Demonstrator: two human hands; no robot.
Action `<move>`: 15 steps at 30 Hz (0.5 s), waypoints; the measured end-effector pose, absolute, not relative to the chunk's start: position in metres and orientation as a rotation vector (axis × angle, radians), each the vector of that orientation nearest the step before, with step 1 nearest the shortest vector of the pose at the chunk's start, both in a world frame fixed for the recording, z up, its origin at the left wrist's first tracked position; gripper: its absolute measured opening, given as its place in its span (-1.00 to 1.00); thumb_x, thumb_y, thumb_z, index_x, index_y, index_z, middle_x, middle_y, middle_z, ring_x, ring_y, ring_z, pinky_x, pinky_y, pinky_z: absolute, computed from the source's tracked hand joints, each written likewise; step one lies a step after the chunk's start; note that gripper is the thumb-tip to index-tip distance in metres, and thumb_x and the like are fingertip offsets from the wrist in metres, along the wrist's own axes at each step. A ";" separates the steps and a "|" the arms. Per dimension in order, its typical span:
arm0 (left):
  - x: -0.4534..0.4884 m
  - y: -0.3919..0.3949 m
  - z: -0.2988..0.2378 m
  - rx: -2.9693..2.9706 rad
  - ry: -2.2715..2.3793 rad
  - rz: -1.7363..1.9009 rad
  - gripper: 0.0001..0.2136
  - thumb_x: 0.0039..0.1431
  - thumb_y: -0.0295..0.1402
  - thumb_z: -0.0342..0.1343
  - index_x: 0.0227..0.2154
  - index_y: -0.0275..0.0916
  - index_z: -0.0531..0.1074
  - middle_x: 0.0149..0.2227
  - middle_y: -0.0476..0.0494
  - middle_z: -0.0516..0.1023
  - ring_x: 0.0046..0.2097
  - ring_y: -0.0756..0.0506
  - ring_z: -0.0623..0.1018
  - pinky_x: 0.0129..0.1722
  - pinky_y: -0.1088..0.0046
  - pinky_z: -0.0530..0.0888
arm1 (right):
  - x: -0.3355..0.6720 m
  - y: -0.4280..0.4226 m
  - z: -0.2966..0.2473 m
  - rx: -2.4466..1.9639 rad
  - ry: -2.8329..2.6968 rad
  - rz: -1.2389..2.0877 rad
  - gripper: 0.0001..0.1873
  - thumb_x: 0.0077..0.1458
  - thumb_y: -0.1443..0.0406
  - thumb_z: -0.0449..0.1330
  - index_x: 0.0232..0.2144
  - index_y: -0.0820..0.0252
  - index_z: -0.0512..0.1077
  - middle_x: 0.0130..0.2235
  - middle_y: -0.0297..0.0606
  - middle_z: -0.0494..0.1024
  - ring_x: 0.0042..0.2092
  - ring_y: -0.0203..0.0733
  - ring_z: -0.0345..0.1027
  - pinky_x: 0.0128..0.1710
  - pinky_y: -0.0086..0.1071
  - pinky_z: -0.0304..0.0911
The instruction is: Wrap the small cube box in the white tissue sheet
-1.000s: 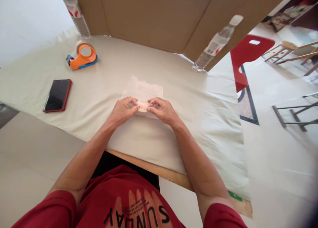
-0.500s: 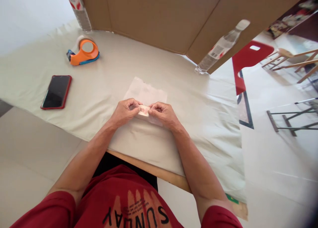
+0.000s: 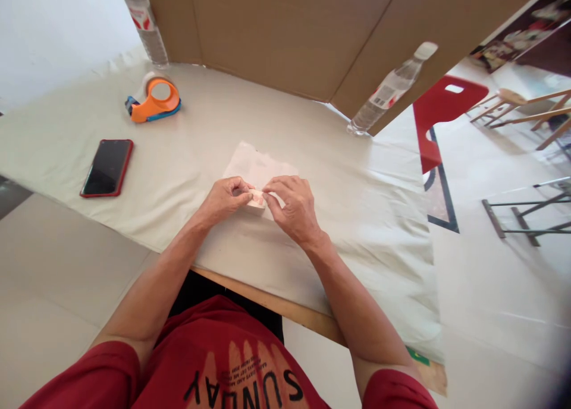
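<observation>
A small pale block-shaped piece (image 3: 257, 200) with reddish marks on its top lies between my two hands, close to the table's front. My left hand (image 3: 226, 197) pinches its left end between thumb and fingers. At its right end are the thumb and index finger of my right hand (image 3: 294, 205), pressed close together; whether they grip the block or a bit of paper on it is too small to tell. Under and behind the block, a thin whitish sheet of paper (image 3: 254, 162) lies on the cloth, partly covered by my hands.
An orange and blue tape dispenser (image 3: 156, 103) and a phone in a red case (image 3: 107, 167) lie on the left of the cloth-covered table (image 3: 366, 230). Water bottles (image 3: 145, 25) stand left and right (image 3: 388, 91) before a brown cardboard panel (image 3: 281, 34). A red chair (image 3: 439, 112) is beyond.
My right hand has turned and lifted a little, its fingers now more arched at the block's right end. My left hand keeps its pinch. The view has shifted slightly.
</observation>
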State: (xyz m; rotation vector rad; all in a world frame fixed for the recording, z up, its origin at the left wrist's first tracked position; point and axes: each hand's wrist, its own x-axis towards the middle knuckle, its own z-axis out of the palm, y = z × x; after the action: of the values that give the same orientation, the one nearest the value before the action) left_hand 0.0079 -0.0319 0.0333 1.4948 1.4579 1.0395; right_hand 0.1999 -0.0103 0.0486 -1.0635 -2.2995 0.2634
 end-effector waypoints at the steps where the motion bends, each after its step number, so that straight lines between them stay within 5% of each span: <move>1: 0.008 -0.031 0.033 1.498 1.456 1.036 -0.83 -0.01 -0.25 0.19 -0.51 -0.25 0.41 -0.18 -0.20 0.68 -0.14 -0.16 0.61 -0.08 0.32 0.47 | 0.197 -0.014 0.050 -1.025 -2.374 0.229 -0.81 0.29 0.32 0.10 -0.23 0.11 0.53 -0.11 -0.19 0.64 -0.04 -0.05 0.41 -0.01 -0.17 0.13; 8: 0.005 -0.035 0.043 1.577 1.523 0.909 -0.83 0.02 -0.25 0.12 -0.42 -0.26 0.46 -0.19 -0.17 0.66 -0.14 -0.15 0.59 -0.10 0.36 0.45 | 0.188 -0.021 0.045 -1.006 -2.637 0.095 -0.81 0.31 0.35 0.10 -0.17 0.25 0.52 -0.10 -0.16 0.64 -0.07 -0.06 0.37 -0.01 -0.19 0.02; 12: -0.007 -0.045 0.051 1.682 1.643 0.845 -0.72 0.01 -0.27 0.10 -0.21 -0.25 0.50 -0.20 -0.10 0.62 -0.17 -0.13 0.54 -0.16 0.40 0.43 | 0.190 -0.022 0.049 -1.013 -2.688 0.049 -0.84 0.30 0.32 0.12 -0.18 0.21 0.51 -0.09 -0.15 0.62 -0.12 -0.05 0.32 -0.04 -0.19 -0.02; 15: -0.016 -0.047 0.052 1.629 1.708 0.844 -0.73 0.04 -0.24 0.07 -0.26 -0.27 0.49 -0.29 -0.06 0.58 -0.28 -0.07 0.49 -0.24 0.44 0.39 | 0.189 -0.023 0.051 -1.011 -2.696 0.023 -0.81 0.31 0.34 0.09 -0.14 0.16 0.50 -0.08 -0.18 0.60 -0.15 -0.07 0.27 -0.07 -0.19 -0.06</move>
State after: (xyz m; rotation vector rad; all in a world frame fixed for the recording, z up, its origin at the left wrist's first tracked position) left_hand -0.0160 -0.0470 0.0523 1.6286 1.7083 0.8441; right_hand 0.1892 -0.0230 0.0510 -1.0113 -2.6958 0.0227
